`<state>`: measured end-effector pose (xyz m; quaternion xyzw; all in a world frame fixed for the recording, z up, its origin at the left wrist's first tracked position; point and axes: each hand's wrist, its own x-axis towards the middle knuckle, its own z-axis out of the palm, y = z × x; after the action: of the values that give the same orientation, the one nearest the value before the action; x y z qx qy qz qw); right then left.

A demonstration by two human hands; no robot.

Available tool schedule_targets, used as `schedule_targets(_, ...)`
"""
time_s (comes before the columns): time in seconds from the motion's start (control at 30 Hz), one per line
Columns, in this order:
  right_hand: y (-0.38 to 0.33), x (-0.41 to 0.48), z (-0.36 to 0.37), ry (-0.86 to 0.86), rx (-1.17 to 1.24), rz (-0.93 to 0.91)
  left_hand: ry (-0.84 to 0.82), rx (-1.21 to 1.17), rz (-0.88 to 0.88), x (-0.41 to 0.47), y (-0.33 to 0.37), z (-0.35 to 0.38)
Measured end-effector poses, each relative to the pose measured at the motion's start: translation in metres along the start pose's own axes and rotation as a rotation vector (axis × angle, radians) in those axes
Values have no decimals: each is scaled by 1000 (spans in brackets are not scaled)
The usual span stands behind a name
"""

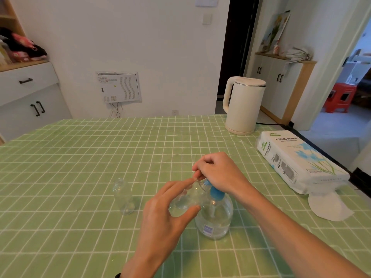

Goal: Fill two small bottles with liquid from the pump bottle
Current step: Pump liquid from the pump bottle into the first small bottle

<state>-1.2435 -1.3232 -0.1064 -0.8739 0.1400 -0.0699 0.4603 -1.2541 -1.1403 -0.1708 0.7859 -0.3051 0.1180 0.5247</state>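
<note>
Tablecloth (80, 167): green with a white grid, covering the table.
Kettle (244, 105): cream, upright, far right on the table.
Tissue pack (297, 163): white, lying at the right edge.
Loose tissue (329, 207): at the pack's near end.
Red stool (341, 97): far right, beyond the doorway.

1 wide-angle view, worn on the head, faces forward and down, close above the fingers (176, 185); the table (80, 157) stretches beyond them to the far wall (140, 47).

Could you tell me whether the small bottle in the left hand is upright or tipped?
Tipped. The left hand holds the small bottle slanted, with its mouth raised toward the blue nozzle of the pump bottle.
</note>
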Motion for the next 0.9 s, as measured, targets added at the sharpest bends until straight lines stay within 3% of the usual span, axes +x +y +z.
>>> schedule_targets(0.57,11,-1,5,0,79,44,-5,9,-21,-4,-4,2)
schedule_targets(0.9,3,1,4,-12,63,-26,-1,0,3,-2,-1,0)
